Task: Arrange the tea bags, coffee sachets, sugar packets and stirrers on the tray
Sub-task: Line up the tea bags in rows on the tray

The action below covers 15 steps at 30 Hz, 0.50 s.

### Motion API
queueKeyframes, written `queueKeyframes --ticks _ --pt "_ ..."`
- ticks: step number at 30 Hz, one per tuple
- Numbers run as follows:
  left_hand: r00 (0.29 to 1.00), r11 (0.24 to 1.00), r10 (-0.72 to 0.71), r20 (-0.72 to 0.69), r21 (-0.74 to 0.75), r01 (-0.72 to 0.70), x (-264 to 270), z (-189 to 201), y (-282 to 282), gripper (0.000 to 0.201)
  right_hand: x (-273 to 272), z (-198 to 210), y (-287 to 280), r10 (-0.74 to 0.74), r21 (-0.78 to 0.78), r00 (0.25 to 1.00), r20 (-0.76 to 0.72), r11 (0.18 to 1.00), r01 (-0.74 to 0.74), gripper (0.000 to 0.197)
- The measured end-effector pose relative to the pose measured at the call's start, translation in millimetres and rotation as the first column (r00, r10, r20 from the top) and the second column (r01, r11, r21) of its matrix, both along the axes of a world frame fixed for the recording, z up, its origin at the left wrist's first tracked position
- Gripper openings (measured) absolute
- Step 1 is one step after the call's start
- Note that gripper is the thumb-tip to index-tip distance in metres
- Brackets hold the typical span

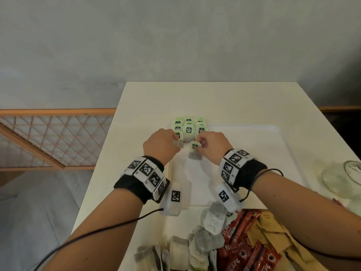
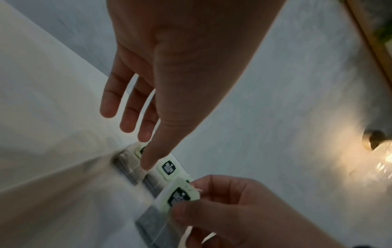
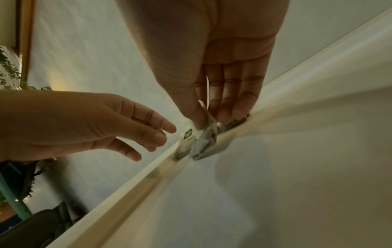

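A white tray (image 1: 254, 153) lies on the white table. Several tea bags with green tags (image 1: 188, 129) stand in rows at its far left corner. My right hand (image 1: 200, 147) pinches one tea bag (image 1: 195, 155) by its green tag and holds it just in front of the rows, a little above the tray. In the right wrist view the thumb and fingers close on that tea bag (image 3: 204, 134). My left hand (image 1: 175, 138) is at the left end of the rows with straight fingers. Its thumb tip (image 2: 148, 161) touches a tea bag in the row (image 2: 131, 165). No stirrers are in view.
At the table's near edge lie a pile of loose tea bags (image 1: 195, 245), red coffee sachets (image 1: 246, 241) and brown sugar packets (image 1: 277, 237). A glass jar (image 1: 343, 178) sits at the right. A wooden lattice screen (image 1: 48, 137) stands beyond the table's left edge.
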<state>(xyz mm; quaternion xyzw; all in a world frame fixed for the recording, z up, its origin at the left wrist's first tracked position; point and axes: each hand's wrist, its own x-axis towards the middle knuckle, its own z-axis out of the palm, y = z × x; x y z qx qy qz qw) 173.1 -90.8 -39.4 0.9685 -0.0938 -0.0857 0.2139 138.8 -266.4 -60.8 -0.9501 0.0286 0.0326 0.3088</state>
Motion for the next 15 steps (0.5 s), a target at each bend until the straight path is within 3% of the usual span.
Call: queueKeyframes --ticks 2,7,15 --pt "0.999 0.997 -0.031 0.017 0.07 0.03 9.2 -3.3 -4.4 0.023 9.9 0.6 -3.1 -0.02 -0.028 1.0 0.007 0.999 0.021 0.003" --pt "0.998 0.988 -0.06 0.009 0.142 0.059 23.9 -6.0 -13.9 0.021 33.0 0.8 -3.3 -0.023 -0.039 0.999 0.038 0.999 0.024 0.011" --pt "0.996 0.986 -0.082 0.03 0.149 0.077 29.0 -5.6 -20.7 0.022 52.0 7.1 4.1 -0.03 -0.03 1.0 -0.005 0.999 0.03 0.024"
